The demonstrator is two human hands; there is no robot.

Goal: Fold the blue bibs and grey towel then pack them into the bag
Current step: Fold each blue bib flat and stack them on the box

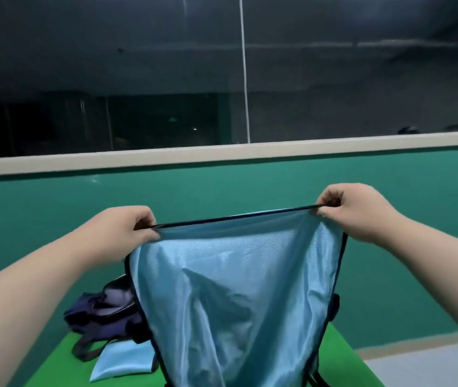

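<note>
I hold a light blue bib (222, 289) with dark trim up in the air, stretched by its top edge. My left hand (127, 227) pinches the left corner and my right hand (359, 210) pinches the right corner. The bib hangs down over the green table (342, 358). A dark navy bag (102, 311) lies crumpled on the table behind the bib, to the left. A folded light blue bib (122, 364) lies flat in front of the bag. The grey towel is not in sight.
A teal wall (55, 219) topped by a pale ledge (222, 152) stands just behind the table. Dark glass fills the view above it. Grey floor (431, 364) shows to the right of the table.
</note>
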